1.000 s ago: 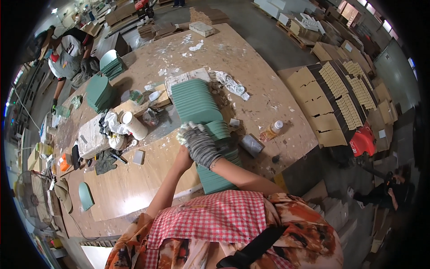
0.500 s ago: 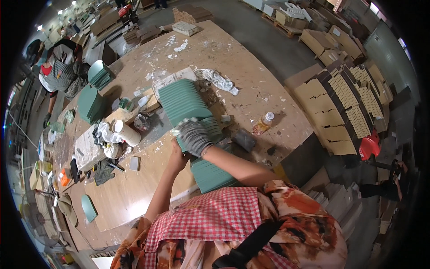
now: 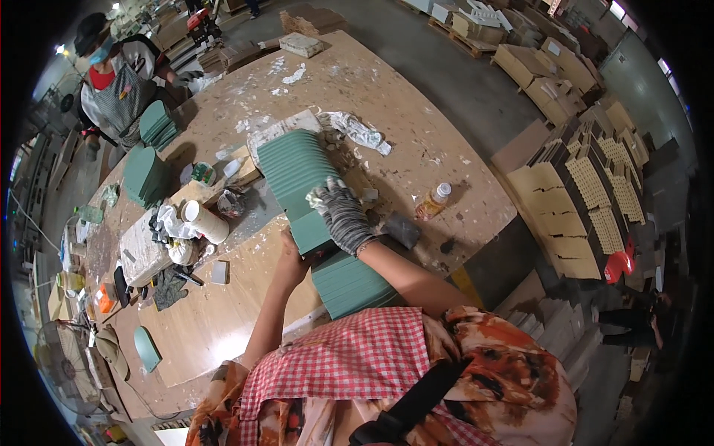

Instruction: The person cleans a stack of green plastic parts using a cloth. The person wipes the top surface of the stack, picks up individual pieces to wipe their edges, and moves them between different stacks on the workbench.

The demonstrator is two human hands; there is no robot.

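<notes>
My bare left hand (image 3: 292,258) grips the near left edge of a flat green panel (image 3: 308,232), its fingers partly hidden beneath. On my right hand (image 3: 344,217) is a grey striped glove; its fingertips press a small white wad (image 3: 317,198), likely cloth, at the panel's far right side. Just beyond, a row of overlapping green panels (image 3: 296,167) leans along the table. A second pile of green panels (image 3: 349,282) lies between my forearms, close to my body.
Left of my hands are a white cup (image 3: 202,221), a grey block (image 3: 220,272) and a dark glove (image 3: 171,288). On the right stand a small capped bottle (image 3: 434,201) and a dark block (image 3: 401,230). Across the table is a co-worker (image 3: 123,89) beside green stacks (image 3: 145,177).
My right hand has slid right and slightly down, uncovering more of the held panel. My left hand stays at its edge. The co-worker has straightened and come nearer the table.
</notes>
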